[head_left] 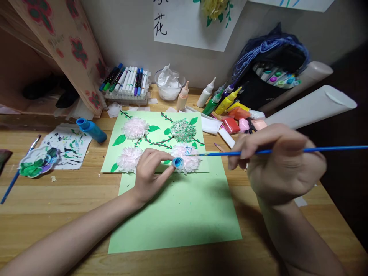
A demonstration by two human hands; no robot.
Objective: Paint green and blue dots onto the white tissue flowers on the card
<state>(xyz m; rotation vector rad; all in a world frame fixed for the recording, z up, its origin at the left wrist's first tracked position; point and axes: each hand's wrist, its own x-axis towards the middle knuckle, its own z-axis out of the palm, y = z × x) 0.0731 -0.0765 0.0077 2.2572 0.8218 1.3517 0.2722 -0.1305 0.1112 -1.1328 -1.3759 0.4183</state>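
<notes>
My left hand (151, 174) pinches a small bottle cap (178, 163) with blue paint inside, just over the lower edge of a green paper picture (156, 157). In my right hand (276, 161) is a thin blue paintbrush (264, 152), held level, its tip pointing left beside the cap. Under the tip lies a pale pink paper flower (191, 161) with some blue strokes on it. Two other pink flowers sit on the left of the picture, and a flower painted green (183, 130) is at the upper right. Painted branches and leaves run between them.
An uncapped blue paint bottle (93, 130) stands at left, near a paint-smeared tissue (70, 149), a palette (40, 161) and a second brush (18, 174). Markers (129, 82), a bowl (169, 84) and paint bottles (215, 101) line the back. A larger green sheet (175, 214) lies in front.
</notes>
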